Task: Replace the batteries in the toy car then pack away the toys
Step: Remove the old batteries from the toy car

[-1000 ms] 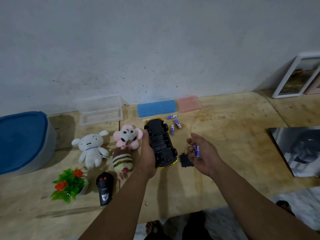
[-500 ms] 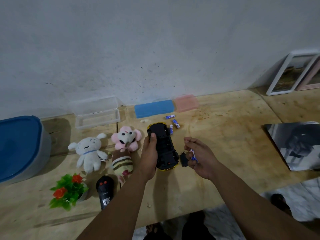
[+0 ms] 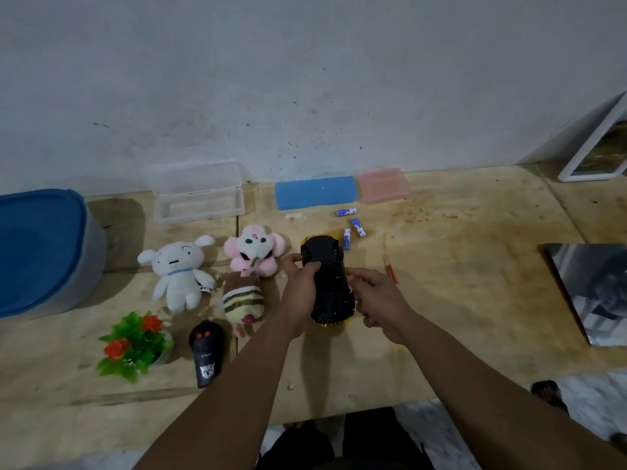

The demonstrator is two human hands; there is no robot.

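The left hand [image 3: 300, 286] grips the upturned toy car [image 3: 330, 283] by its side, fingers curled over the black underside. The right hand [image 3: 380, 301] presses bent fingertips against the car's other edge; whether it pinches anything cannot be told. Three blue batteries [image 3: 353, 228] lie just beyond the car on the wooden table [image 3: 475, 300]. The print on the black remote control [image 3: 206, 352] is unreadable.

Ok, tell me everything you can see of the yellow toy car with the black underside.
The yellow toy car with the black underside is flipped belly-up, only a yellow rim showing at both ends. It looks like plastic, nose pointing away toward the wall. The left hand grips its left side; the right hand touches its right edge. Whether the battery compartment is covered is unclear.
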